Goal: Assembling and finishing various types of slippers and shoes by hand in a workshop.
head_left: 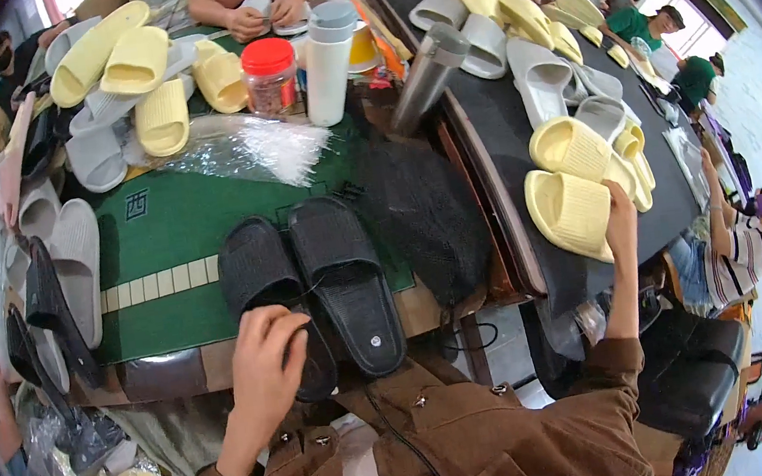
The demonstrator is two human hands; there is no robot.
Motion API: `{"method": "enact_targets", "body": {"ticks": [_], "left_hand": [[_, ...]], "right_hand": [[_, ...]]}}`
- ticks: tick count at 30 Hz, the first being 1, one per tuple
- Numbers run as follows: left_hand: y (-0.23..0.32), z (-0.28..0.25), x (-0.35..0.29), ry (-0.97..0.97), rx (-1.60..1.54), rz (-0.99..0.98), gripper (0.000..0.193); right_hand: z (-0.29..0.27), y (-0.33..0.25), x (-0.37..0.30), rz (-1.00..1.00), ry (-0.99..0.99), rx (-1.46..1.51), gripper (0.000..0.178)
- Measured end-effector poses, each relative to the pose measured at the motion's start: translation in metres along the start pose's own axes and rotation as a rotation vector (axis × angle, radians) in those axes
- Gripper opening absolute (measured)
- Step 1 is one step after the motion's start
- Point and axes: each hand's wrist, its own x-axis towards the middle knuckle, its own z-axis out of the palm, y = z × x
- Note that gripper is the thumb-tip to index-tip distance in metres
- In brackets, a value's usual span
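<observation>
A pair of black slide slippers lies in front of me on the green table mat (165,336), toes pointing away: a left slipper (255,261) and a right slipper (352,308). A thin dark strand shows between them. Over the heel part of the left slipper is my left hand (268,361), its fingers curled in; whatever they may hold is hidden. My right hand (621,213) reaches out to the black table at the right. It grips the edge of a pale yellow slipper (570,213), which rests against another yellow slipper (570,150).
A jar with a red lid (270,76), a white bottle (331,63) and a steel tumbler (430,75) stand beyond the mat. Clear bags with white strips (279,146) lie nearer. Grey slippers (78,266) are piled left. A black chair (688,372) stands right; several people sit around.
</observation>
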Motion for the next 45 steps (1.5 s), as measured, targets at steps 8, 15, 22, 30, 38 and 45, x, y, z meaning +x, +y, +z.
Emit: {"method": "enact_targets", "body": {"ticks": [8, 15, 22, 30, 38, 45], "left_hand": [[-0.01, 0.03, -0.011, -0.053, 0.327, 0.027, 0.052], [-0.024, 0.061, 0.009, 0.136, 0.375, -0.007, 0.045], [-0.049, 0.027, 0.006, 0.327, 0.499, -0.049, 0.03], [-0.107, -0.075, 0.001, 0.584, 0.983, -0.199, 0.033], [-0.199, -0.135, -0.029, 0.665, 1.13, -0.359, 0.049], [-0.25, -0.19, -0.028, 0.672, 1.21, -0.447, 0.046]], "right_hand": [[-0.016, -0.053, -0.025, 0.022, -0.084, 0.219, 0.032], [0.005, -0.049, -0.032, 0.105, -0.185, -0.16, 0.027], [0.005, -0.067, -0.037, -0.044, -0.175, 0.01, 0.03], [0.008, -0.065, -0.035, 0.033, -0.213, -0.027, 0.031], [0.008, -0.061, -0.037, -0.003, -0.176, -0.046, 0.031], [0.009, -0.058, -0.037, 0.058, -0.197, -0.084, 0.032]]}}
